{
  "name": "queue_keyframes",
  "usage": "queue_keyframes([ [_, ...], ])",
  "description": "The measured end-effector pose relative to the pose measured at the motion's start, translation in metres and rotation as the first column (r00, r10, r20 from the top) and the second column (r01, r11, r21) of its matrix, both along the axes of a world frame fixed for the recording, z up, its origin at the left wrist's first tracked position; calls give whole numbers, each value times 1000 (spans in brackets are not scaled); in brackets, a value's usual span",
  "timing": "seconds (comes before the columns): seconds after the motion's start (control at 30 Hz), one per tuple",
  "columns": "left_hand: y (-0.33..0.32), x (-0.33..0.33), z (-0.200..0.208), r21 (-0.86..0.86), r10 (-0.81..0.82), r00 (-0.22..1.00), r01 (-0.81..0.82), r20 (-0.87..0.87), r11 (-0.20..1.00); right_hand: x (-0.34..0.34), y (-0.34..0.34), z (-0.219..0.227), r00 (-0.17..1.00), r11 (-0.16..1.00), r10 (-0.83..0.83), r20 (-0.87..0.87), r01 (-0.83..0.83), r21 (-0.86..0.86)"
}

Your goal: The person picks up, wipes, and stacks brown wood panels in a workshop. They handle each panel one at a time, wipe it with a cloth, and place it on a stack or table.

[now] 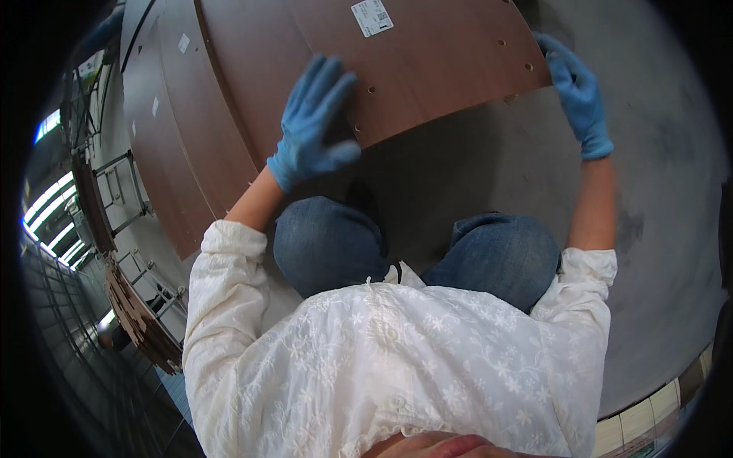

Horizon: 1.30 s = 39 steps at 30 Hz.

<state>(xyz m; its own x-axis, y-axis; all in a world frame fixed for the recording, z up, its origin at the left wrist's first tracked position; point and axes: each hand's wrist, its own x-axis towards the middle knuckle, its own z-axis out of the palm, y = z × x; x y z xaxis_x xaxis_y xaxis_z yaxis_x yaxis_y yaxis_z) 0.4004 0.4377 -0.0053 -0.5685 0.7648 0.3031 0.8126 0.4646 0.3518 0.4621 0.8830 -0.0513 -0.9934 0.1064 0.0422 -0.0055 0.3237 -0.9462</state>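
Note:
A brown wood-look panel (447, 69) lies in front of me, with drilled holes near its edges and a white label (372, 17) on its face. My left hand (313, 122), in a blue glove, is at the panel's near left corner with fingers stretched out and thumb apart. It holds nothing; whether it touches the board I cannot tell. At the right edge of the panel is my right hand (579, 95), gloved in blue too. Its fingers close round that edge near the corner, and the fingertips are partly hidden.
More brown panels (172, 122) with small white stickers lie on the left. Beyond them are a metal rack frame (126, 191) and a stack of brown boards (141, 317). Grey floor (657, 183) stretches to the right. My bent knees (328, 244) are close to the panel's near edge.

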Motion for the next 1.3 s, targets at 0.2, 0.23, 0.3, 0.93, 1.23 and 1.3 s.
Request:
queue_keyframes([
  [0.2,4,33,-2,-214,-39,993,14,-115,977,45,-20,-16,998,983,-61,-13,58,-173],
  [0.23,5,34,-3,-186,-42,991,18,-129,982,45,-21,-20,998,982,-67,-14,63,-180],
  [0.3,8,35,-6,-138,-38,988,17,-147,990,43,-20,-29,996,974,-74,-45,63,-218],
  [0.93,19,41,-2,-106,-37,987,21,-154,994,33,-12,-26,907,933,-19,-422,167,318],
  [1.23,19,39,-3,-101,-26,989,11,-149,995,32,-14,-28,817,859,-39,-576,322,398],
  [1.3,19,39,-3,-98,-24,989,10,-145,995,34,-13,-30,847,878,-65,-527,300,374],
])
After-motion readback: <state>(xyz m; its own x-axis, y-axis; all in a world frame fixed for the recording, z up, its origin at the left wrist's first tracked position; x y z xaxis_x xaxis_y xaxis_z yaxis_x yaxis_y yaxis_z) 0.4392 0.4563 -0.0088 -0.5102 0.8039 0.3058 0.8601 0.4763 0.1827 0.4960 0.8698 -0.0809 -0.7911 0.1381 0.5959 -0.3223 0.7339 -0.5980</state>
